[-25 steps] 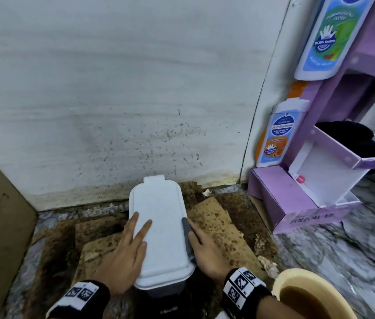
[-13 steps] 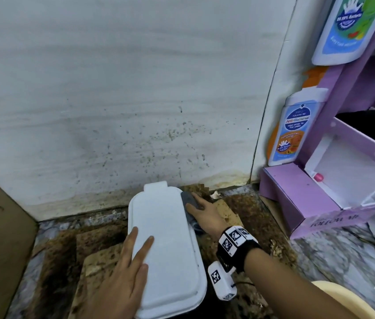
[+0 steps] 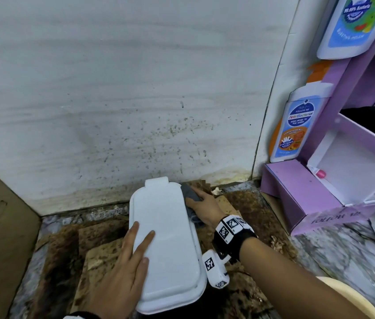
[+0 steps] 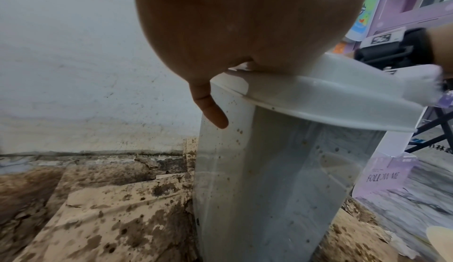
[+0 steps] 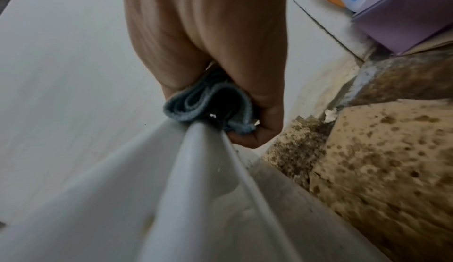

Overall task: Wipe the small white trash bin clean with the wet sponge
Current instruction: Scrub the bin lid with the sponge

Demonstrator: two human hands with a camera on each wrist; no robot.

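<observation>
a stained white wall (image 3: 112,88) meets a marble floor (image 3: 354,261) laid with soggy, brown-spotted cardboard (image 4: 102,217). on it stands the smooth, narrow white bin (image 3: 165,238), lid closed. the left hand (image 3: 122,270) lies flat along the lid's near left edge; the right hand (image 3: 205,207) clutches a crumpled grey-blue sponge (image 5: 210,107) against the far right rim.

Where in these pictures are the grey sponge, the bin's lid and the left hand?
grey sponge (image 5: 208,103): right wrist view, folded edge below the fingers.
bin's lid (image 3: 165,226): head view, middle of its flat top.
left hand (image 3: 122,272): head view, back of the hand.
</observation>
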